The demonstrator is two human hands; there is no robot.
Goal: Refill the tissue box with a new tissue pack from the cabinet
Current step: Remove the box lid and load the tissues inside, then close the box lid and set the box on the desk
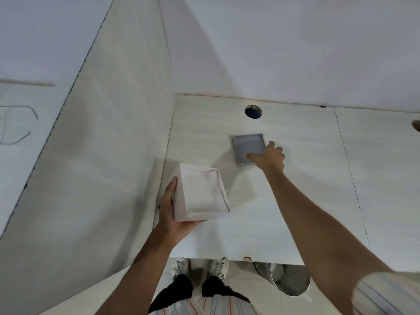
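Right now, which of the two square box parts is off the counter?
The white cube-shaped tissue box, cradled tilted in the left hand. The flat grey lid lies on the counter, with the right hand on its near corner.

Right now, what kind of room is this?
Probably a washroom or utility corner: a pale counter set against bare walls, a cable hole cut through it, and a metal waste bin on the tiled floor below. Not certain.
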